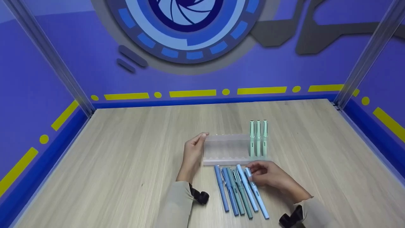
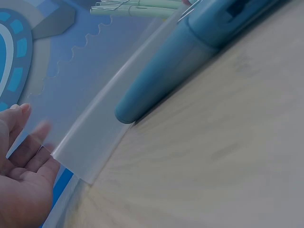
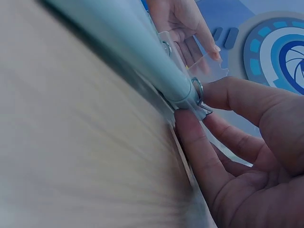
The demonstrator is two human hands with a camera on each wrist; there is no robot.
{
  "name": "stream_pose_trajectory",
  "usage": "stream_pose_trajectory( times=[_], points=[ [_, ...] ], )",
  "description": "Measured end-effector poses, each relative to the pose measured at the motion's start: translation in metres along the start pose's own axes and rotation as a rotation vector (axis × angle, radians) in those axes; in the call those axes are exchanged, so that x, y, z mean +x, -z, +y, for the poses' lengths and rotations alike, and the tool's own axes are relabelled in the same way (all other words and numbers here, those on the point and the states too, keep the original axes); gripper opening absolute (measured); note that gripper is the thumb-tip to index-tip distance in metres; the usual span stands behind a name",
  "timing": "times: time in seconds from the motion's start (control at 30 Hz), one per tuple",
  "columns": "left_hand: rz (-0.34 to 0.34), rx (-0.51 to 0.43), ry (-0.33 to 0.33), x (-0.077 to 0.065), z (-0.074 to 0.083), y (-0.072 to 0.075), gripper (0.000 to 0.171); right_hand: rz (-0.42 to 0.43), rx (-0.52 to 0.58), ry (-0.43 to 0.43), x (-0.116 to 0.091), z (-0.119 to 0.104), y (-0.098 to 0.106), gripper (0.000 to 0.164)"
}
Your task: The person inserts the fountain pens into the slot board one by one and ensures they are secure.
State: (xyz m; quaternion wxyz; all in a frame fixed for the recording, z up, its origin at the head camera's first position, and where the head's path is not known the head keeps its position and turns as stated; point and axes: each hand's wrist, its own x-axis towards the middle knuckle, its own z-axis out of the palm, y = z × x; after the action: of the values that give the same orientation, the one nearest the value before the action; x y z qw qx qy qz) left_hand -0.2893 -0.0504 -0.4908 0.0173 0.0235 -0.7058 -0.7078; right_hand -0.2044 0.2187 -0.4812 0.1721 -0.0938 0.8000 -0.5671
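Past the far edge of the wood-grain table [image 1: 126, 152] rises a purple-blue wall [image 1: 85, 47]. Roughly midway between the side edges stands a clear rack [image 1: 227, 148], three mint pens [image 1: 258, 145] upright at its right end. The left hand [image 1: 193, 152] grips the rack's left end; the right hand [image 1: 272, 175] pinches a light-blue pen [image 1: 258, 196], rightmost of six loose pens [image 1: 242, 190] before it.

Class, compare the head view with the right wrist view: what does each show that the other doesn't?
Only the head view: three mint-green pens standing in the clear rack, and both beige sleeves.
Only the right wrist view: the palm side of the left hand and, close up, a metal clip loop by the right hand.
Both: the two hands, the rack, a light-blue pen, the round wall graphic.
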Motion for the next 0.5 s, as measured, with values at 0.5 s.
stream_pose_trajectory(
  times=[0.5],
  points=[
    [0.003, 0.025, 0.017, 0.0003, 0.0006, -0.0001, 0.037, -0.012, -0.001, 0.018, -0.0024, -0.0057, 0.0046, 0.052]
  ],
)
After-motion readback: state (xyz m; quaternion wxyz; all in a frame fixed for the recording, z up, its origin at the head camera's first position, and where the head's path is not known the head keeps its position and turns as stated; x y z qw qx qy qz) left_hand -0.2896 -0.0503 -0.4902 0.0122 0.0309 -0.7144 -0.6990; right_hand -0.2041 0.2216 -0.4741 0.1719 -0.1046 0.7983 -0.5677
